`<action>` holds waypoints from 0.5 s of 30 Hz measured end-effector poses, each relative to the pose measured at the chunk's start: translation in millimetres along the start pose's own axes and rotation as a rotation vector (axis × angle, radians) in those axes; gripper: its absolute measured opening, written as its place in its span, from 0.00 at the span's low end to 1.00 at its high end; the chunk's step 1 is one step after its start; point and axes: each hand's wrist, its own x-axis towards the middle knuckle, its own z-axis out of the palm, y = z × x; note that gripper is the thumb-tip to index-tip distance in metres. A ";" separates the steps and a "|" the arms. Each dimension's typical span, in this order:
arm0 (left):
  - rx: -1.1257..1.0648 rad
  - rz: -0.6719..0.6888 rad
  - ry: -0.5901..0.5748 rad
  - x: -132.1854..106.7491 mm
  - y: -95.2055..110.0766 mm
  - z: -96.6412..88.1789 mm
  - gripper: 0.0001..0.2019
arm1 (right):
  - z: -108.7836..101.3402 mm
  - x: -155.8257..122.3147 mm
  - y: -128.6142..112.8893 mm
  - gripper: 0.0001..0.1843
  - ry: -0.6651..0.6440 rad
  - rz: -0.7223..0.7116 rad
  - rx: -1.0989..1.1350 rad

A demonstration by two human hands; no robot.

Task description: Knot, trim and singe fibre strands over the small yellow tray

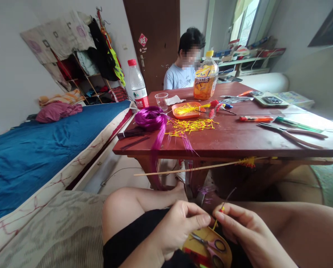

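Above my lap, my right hand (240,225) pinches a small yellow and red stem (222,209) between thumb and fingers. A thin dark wire sticks up from it. My left hand (183,227) is close beside it, thumb and forefinger pressed together; anything between those fingertips is too fine to make out. Below both hands, scissors (207,242) with pinkish handles lie on a yellow tray (226,257) in my lap, partly covered by my left hand.
On the red table (224,139) are a purple thread bundle (151,118), loose yellow stems (192,125), an orange dish (180,114), pliers (291,134), a cutter (255,119) and bottles (206,80). A thin stick (183,171) juts out below the table edge. A person (177,76) sits opposite.
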 end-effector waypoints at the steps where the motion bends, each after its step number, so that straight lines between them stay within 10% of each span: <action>1: -0.005 -0.026 0.004 0.3 -0.1 0.0 0.17 | 0.5 0.6 1.5 0.15 0.004 0.003 0.011; 15: -0.147 -0.018 0.179 1.7 -9.3 10.4 0.13 | 0.1 7.7 12.2 0.16 0.071 -0.074 -0.008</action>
